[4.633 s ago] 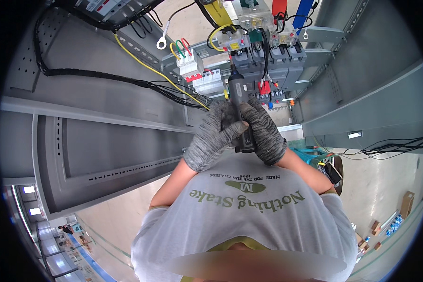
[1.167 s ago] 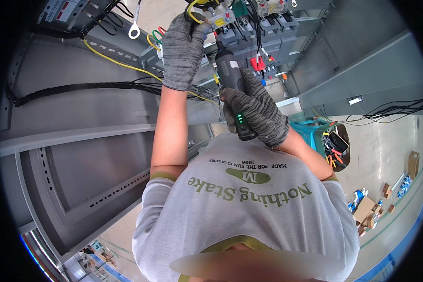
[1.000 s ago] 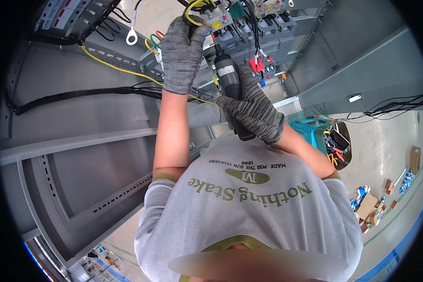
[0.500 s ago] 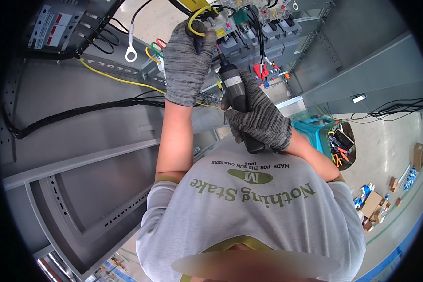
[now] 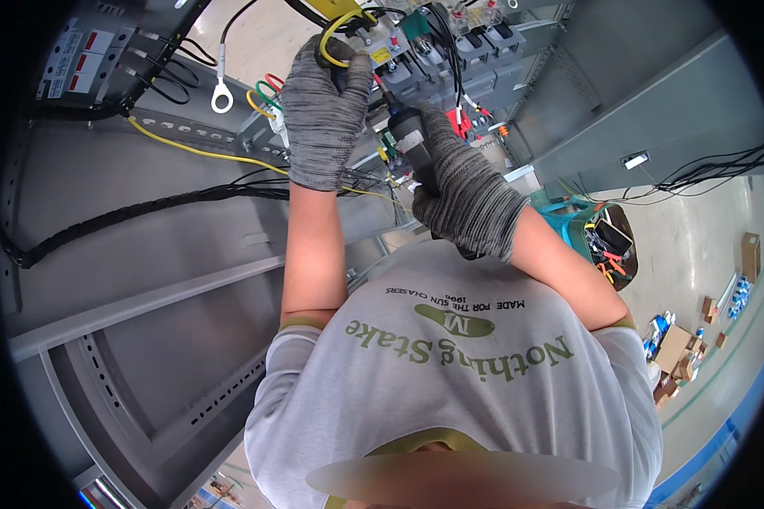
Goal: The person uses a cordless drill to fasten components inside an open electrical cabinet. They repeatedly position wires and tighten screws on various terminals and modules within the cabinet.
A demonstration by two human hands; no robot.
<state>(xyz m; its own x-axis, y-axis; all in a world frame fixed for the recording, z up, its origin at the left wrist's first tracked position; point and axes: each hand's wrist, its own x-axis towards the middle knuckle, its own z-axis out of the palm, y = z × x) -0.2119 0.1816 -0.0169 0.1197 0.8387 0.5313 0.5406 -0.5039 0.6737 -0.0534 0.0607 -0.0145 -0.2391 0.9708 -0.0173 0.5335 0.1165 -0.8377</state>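
Note:
My left hand [image 5: 324,127], in a grey knit glove, is closed at the near edge of a row of electrical devices. A yellow cable [image 5: 329,38] loops over its fingertips and runs in between thumb and fingers; the held part is hidden. My right hand [image 5: 475,191], gloved alike, wraps round the handle of a black power screwdriver [image 5: 413,144]. The tool slants up and left, its slim tip beside my left thumb, close to the device row [image 5: 475,51]. Where exactly the tip touches cannot be made out.
Grey cabinet panels surround the work. A cable with a ring lug [image 5: 221,95] hangs left of my left hand. A black wire bundle [image 5: 136,208] crosses the left panel. At right stands a tool bin [image 5: 624,270] with hand tools; cardboard boxes [image 5: 675,365] lie on the floor.
My right hand has rolled over the screwdriver handle, its back now turned more upward, and the forearm has risen. The whole view has shifted slightly; my left hand keeps its hold.

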